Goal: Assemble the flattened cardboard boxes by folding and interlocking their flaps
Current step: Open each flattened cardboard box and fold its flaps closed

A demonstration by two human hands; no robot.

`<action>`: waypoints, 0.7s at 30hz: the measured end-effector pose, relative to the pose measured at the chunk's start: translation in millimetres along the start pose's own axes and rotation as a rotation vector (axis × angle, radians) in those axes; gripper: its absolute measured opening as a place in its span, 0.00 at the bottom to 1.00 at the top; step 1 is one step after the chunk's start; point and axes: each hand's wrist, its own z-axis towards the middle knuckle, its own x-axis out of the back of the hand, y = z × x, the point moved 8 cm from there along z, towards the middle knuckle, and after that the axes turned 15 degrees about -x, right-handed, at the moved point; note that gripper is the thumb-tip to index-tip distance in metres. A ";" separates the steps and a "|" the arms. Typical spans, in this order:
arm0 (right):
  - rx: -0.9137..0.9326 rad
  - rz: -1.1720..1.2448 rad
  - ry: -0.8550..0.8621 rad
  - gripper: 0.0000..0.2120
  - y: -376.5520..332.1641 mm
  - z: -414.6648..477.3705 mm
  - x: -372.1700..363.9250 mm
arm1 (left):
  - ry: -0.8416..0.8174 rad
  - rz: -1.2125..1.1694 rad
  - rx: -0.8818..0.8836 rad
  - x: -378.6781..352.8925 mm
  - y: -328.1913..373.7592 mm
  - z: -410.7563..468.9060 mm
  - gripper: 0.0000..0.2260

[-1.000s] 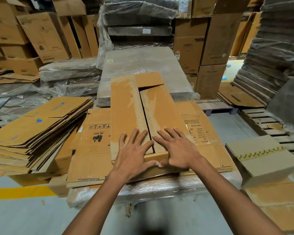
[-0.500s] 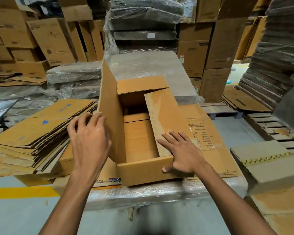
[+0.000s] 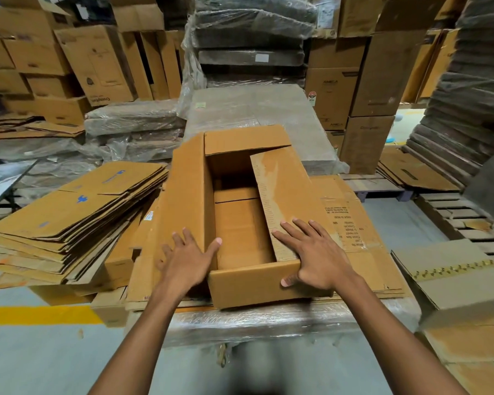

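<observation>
Cardboard box (image 3: 254,286) is mid-fold: left hand (image 3: 187,260), fingers spread flat, leans on the raised left flap (image 3: 183,189) to tip it inward; right hand (image 3: 315,259), flat too, pins the right flap (image 3: 283,189) down, probably for interlocking. It sits on a shrink-wrapped stack (image 3: 240,323).

Yellow floor line (image 3: 40,315), wooden pallets (image 3: 451,212) at right, plastic-wrapped bundles (image 3: 131,118) behind, perhaps of cardboard

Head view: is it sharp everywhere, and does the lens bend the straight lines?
In the head view the open box and the right hand are sharp; the left hand looks slightly smeared; the dark stack at the right edge is blurred and leans inward from lens distortion; the plastic wrap under the box shows soft glare.
</observation>
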 end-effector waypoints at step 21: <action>-0.238 0.762 -0.211 0.17 -147.7 69.4 15.4 | 0.105 -0.613 -0.214 -29.7 26.2 -19.8 0.28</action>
